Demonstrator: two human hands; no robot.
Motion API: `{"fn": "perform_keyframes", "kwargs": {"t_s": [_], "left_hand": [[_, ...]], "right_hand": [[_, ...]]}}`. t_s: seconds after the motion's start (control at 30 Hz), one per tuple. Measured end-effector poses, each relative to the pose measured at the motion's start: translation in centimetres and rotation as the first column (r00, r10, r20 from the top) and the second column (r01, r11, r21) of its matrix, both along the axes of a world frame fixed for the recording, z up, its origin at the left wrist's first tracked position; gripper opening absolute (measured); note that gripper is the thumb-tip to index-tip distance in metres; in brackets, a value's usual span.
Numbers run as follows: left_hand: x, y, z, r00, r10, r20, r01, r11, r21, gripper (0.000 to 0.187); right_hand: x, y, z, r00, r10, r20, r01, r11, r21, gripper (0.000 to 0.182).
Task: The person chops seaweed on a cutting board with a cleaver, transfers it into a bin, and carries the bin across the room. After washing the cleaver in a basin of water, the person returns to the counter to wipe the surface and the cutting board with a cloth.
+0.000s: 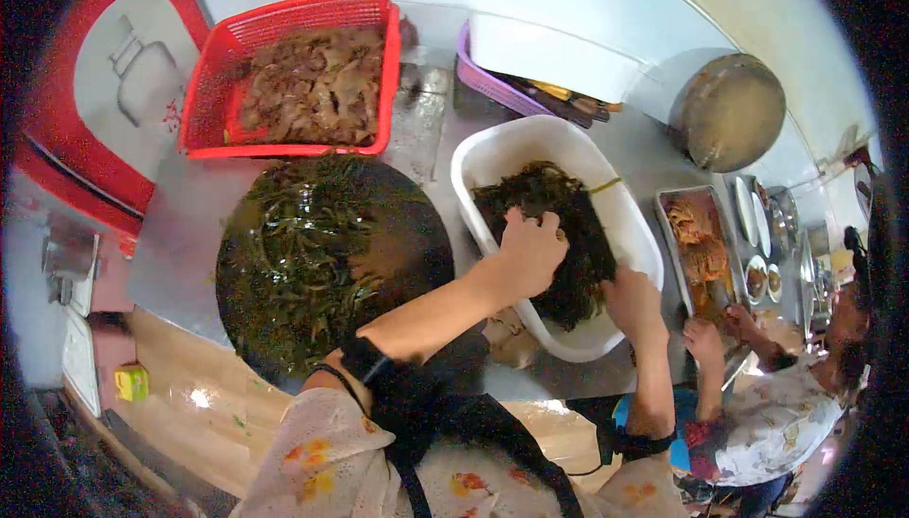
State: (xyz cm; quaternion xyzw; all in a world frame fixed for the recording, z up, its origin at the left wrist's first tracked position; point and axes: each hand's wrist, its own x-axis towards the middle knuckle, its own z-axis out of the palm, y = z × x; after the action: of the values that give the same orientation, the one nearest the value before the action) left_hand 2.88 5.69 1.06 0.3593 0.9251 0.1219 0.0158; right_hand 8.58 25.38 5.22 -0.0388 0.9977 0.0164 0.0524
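A white plastic tub (632, 224) holds a heap of dark green shredded strips, which look like seaweed (559, 201). My left hand (533, 251) reaches down into the tub from the near left, its bent fingers closed on the strips. At the tub's right side, my right hand (634, 305) hangs over the rim with its fingertips against the edge of the heap; most of its fingers are hidden. More wet green strips (308, 243) are spread over a large dark round board (407, 224) under my left forearm.
A red basket (391, 82) of brown sliced food stands behind the board. Behind the tub is a purple basket (502, 92) with knife handles. A round wooden block (734, 111) leans on the wall. At right, a co-worker's hands (705, 338) are near a metal tray (674, 267) of reddish food.
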Motion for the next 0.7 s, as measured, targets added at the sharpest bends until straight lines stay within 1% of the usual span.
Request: {"fn": "perform_keyframes", "kwargs": {"t_s": [0.03,0.07,0.1,0.13,0.17,0.2,0.23,0.27,0.3,0.33,0.37,0.4,0.43,0.47,0.5,0.53,0.57,0.6,0.63,0.67,0.7], "left_hand": [[0.1,-1.3,0.4,1.000,0.015,0.003,-0.015,1.000,-0.013,0.042],[0.2,-2.5,1.0,1.000,0.017,0.026,-0.021,0.987,0.158,0.042],[0.6,-3.6,1.5,0.999,0.013,0.050,-0.029,0.944,0.329,0.043],[1.0,-5.2,1.9,0.998,0.048,0.047,-0.064,0.895,0.441,0.039],[1.4,-7.4,2.3,0.996,0.083,0.046,-0.094,0.830,0.549,0.036],[2.5,-10.1,3.0,0.985,0.107,0.137,-0.170,0.759,0.629,0.032],[3.4,-12.1,2.5,0.979,0.202,0.011,-0.161,0.746,0.647,0.028],[4.8,-14.1,1.9,0.957,0.292,-0.001,-0.235,0.775,0.586,0.029],[7.0,-15.8,2.1,0.936,0.344,-0.073,-0.253,0.803,0.540,0.029],[9.1,-17.4,1.2,0.928,0.359,-0.098,-0.279,0.845,0.456,0.032],[11.2,-19.0,-0.8,0.932,0.340,-0.126,-0.267,0.879,0.394,0.037],[13.2,-20.3,-3.2,0.916,0.342,-0.208,-0.266,0.909,0.322,0.041],[15.4,-21.2,-4.0,0.897,0.368,-0.246,-0.303,0.916,0.264,0.051],[17.3,-22.1,-4.5,0.875,0.390,-0.286,-0.341,0.917,0.208,0.061],[18.8,-23.1,-4.9,0.859,0.453,-0.239,-0.416,0.890,0.188,0.067],[19.8,-24.3,-5.2,0.838,0.512,-0.189,-0.487,0.858,0.164,0.073],[20.3,-25.5,-4.9,0.804,0.571,-0.165,-0.550,0.820,0.160,0.088],[20.5,-26.3,-5.0,0.803,0.575,-0.155,-0.553,0.817,0.166,0.088],[20.5,-26.9,-5.2,0.737,0.671,-0.078,-0.655,0.738,0.160,0.093],[20.4,-27.4,-5.4,0.657,0.754,-0.001,-0.746,0.650,0.143,0.099],[20.0,-27.7,-5.3,0.658,0.753,0.011,-0.747,0.652,0.129,0.105]], "right_hand": [[0.3,-0.4,0.7,0.995,-0.098,-0.025,0.099,0.995,0.020,0.026],[0.7,-0.9,1.7,0.979,-0.200,-0.047,0.202,0.979,0.040,0.027],[1.1,-1.8,3.2,0.969,-0.238,-0.070,0.242,0.969,0.057,0.026],[1.3,-2.6,4.6,0.956,-0.277,-0.097,0.285,0.956,0.075,0.024],[1.9,-2.6,5.2,0.961,-0.231,-0.153,0.241,0.969,0.049,0.022],[2.2,-2.9,5.7,0.952,-0.260,-0.162,0.252,0.965,-0.072,0.022],[2.7,-3.3,5.9,0.950,-0.257,-0.175,0.230,0.960,-0.163,0.022],[3.3,-3.8,5.8,0.949,-0.254,-0.187,0.205,0.946,-0.250,0.022],[3.8,-4.5,5.2,0.951,-0.251,-0.177,0.205,0.948,-0.245,0.022],[4.3,-5.5,4.2,0.969,-0.214,-0.126,0.145,0.899,-0.414,0.029],[4.9,-6.8,3.0,0.982,-0.168,-0.085,0.090,0.814,-0.574,0.037],[5.7,-8.1,2.1,0.998,0.005,-0.065,-0.041,0.820,-0.570,0.035],[5.6,-11.4,1.9,0.949,-0.187,0.252,0.312,0.655,-0.689,0.033],[6.1,-13.1,1.0,0.915,-0.098,0.391,0.369,0.591,-0.717,0.037],[6.8,-14.1,-1.8,0.868,-0.010,0.497,0.458,0.404,-0.792,0.039],[7.3,-15.3,-4.0,0.882,0.032,0.470,0.410,0.441,-0.799,0.035],[7.9,-15.3,-8.1,0.921,0.037,0.389,0.323,0.487,-0.812,0.032],[8.0,-16.6,-9.1,0.952,0.046,0.303,0.233,0.532,-0.814,0.029],[8.1,-16.8,-9.1,0.950,0.045,0.310,0.238,0.543,-0.805,0.029],[8.1,-17.0,-8.9,0.910,-0.017,0.415,0.362,0.523,-0.772,0.027],[8.1,-17.7,-8.0,0.854,-0.076,0.514,0.480,0.494,-0.725,0.026]]}}
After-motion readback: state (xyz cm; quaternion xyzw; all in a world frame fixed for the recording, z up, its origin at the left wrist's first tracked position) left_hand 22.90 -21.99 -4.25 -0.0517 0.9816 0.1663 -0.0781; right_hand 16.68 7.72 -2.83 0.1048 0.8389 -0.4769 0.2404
